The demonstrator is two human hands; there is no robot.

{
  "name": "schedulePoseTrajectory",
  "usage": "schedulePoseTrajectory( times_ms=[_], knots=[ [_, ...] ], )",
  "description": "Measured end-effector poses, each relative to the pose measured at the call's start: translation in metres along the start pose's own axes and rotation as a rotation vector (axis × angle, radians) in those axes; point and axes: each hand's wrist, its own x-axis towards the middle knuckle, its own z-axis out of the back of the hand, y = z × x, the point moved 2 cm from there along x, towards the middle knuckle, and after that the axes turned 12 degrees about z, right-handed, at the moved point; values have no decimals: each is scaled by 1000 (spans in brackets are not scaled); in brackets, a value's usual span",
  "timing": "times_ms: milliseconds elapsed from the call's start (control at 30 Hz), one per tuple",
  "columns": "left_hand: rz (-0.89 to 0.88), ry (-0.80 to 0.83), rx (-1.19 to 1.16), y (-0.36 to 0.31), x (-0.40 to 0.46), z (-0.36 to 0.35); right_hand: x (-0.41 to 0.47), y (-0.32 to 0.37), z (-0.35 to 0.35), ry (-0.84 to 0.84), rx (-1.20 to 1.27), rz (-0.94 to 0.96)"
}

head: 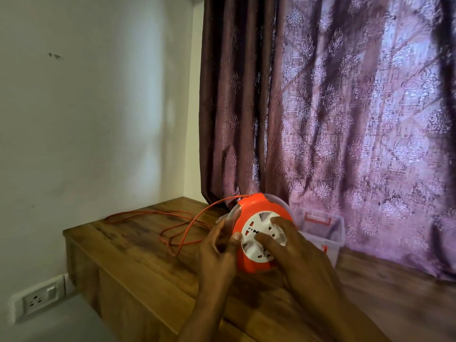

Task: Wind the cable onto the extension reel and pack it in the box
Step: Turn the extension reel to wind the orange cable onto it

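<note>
While a long run of orange cable point(177, 225) lies in loose loops on the wooden counter point(138, 267), winding looks barely under way. The reel point(249, 213) stands on edge at the counter's middle; the left hand point(217, 248) curls its fingers around its rim, the right hand point(288, 245) presses straight fingers on the white socket face. Behind it the clear box point(328, 230) waits unfilled

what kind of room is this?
Likely a home room, perhaps a bedroom: patterned curtain hung over a window, wooden table against a plain wall, wall socket low down.
</note>
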Motion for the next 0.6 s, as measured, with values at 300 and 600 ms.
schedulePoseTrajectory(
  times_ms=[300,600],
  knots=[
    [32,50,-2,24,23,-22,11,-28,-40,176,-25,26],
    [-62,38,12,27,42,-43,12,-48,-27,84,-97,50]
  ],
)
